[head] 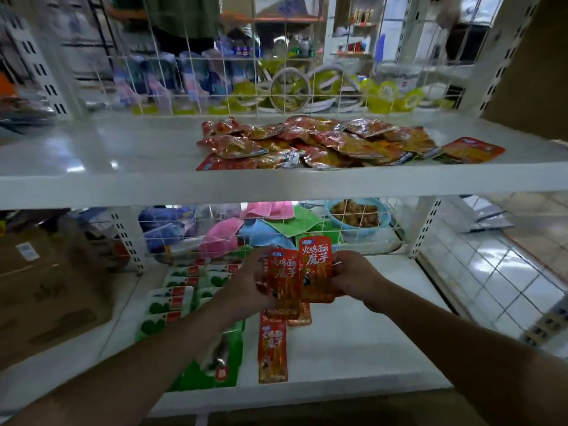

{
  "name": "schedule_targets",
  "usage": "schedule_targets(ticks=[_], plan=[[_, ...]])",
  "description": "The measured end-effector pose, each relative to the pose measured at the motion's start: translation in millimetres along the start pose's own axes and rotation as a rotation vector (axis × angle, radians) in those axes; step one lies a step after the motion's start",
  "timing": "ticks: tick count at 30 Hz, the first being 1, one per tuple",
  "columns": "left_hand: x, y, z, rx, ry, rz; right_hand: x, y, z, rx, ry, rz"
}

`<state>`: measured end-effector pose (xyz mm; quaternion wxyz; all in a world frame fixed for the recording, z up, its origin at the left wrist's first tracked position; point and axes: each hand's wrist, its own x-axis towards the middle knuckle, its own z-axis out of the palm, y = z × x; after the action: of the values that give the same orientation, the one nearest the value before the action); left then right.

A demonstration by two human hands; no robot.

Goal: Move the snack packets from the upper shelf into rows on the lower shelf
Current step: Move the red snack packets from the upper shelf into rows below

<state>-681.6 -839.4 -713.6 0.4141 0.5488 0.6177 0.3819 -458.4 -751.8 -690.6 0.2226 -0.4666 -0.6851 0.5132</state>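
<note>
A loose heap of orange-red snack packets (332,142) lies on the white upper shelf (123,179), right of its middle. Below, over the lower shelf (368,333), both my hands hold orange packets upright. My left hand (246,284) grips one packet (281,281). My right hand (350,276) grips another packet (316,265) beside it, the two overlapping. Under them, an orange packet (273,352) lies flat on the lower shelf, with another partly hidden behind my held ones.
Green-and-white packets (181,296) lie in rows on the left part of the lower shelf. A wire grid backs both shelves, with coloured cloths (246,232) and a blue bowl (356,215) behind it. A cardboard box (46,290) stands at the left; tiled floor shows at the right.
</note>
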Motion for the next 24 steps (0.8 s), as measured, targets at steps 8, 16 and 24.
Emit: schedule_targets(ticks=[8, 16, 24], plan=[[48, -67, 30, 0.090, 0.010, -0.072, 70, 60, 9, -0.010, 0.043, 0.060], [82, -114, 67, 0.380, -0.088, -0.050, 84, 135, 13, -0.093, 0.138, 0.245], [106, -136, 89, 0.673, -0.028, -0.036, 97, 143, 13, -0.007, 0.180, 0.277]])
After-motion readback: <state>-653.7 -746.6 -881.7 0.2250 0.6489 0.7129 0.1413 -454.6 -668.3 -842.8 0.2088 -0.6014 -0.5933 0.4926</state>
